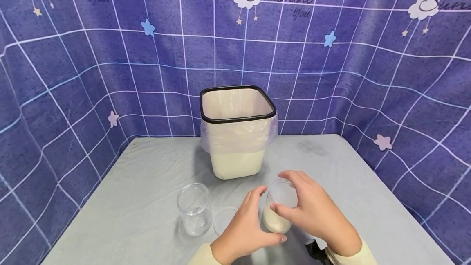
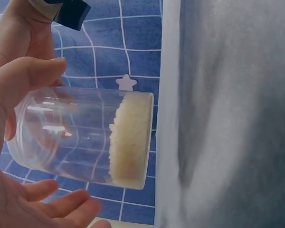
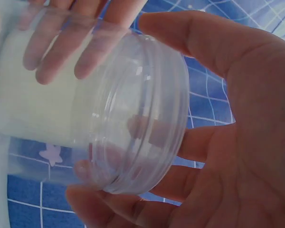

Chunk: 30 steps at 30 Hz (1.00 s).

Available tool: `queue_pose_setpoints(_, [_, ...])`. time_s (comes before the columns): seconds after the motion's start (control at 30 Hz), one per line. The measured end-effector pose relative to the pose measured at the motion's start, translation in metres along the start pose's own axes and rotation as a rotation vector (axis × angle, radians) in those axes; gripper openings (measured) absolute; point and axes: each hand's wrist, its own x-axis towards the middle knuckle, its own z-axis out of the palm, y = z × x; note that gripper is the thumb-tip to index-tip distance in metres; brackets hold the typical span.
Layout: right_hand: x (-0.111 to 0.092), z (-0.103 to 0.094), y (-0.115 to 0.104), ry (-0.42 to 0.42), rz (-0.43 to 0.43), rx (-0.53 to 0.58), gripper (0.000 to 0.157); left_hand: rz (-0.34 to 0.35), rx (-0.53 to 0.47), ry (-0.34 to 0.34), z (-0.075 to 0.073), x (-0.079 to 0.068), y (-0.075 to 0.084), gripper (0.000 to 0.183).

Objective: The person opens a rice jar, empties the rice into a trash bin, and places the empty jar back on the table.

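A clear jar with a layer of pale, rice-like grains (image 2: 130, 142) at its bottom stands nearly upright, very close to the table. Its round clear lid (image 3: 164, 114) is on top, and my right hand (image 1: 312, 205) holds the jar there, thumb and fingers curled round the rim. To the left is my left hand (image 1: 244, 228), thumb and fingers spread about the jar's side, apparently apart from it. A second clear jar (image 1: 195, 212), holding nothing, stands farther left. Partly hidden by my left hand, a loose clear lid (image 1: 223, 218) lies flat.
A cream bin (image 1: 237, 162) with a black rim and a plastic liner stands behind the jars on the grey-covered table (image 1: 147, 183). A blue grid-patterned curtain (image 1: 176, 52) surrounds the back and sides. A black device (image 1: 316, 250) is at the right wrist.
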Motion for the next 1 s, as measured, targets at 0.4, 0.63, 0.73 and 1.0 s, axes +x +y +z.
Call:
queue_pose_setpoints(0.4, [0.006, 0.003, -0.017, 0.039, -0.057, 0.062, 0.062, 0.08, 0.112, 0.118, -0.005, -0.001, 0.001, 0.116])
queue_pose_setpoints(0.63, [0.014, 0.01, -0.028, 0.008, -0.109, 0.035, 0.049, 0.119, 0.144, 0.198, -0.008, 0.001, -0.002, 0.113])
queue_pose_setpoints(0.73, [0.019, 0.012, -0.033, -0.011, -0.113, 0.03, 0.044, 0.156, 0.141, 0.252, -0.01, 0.003, -0.005, 0.105])
queue_pose_setpoints(1.0, [0.029, 0.019, -0.04, -0.017, -0.139, -0.036, 0.044, 0.239, 0.128, 0.339, -0.013, 0.005, -0.01, 0.093])
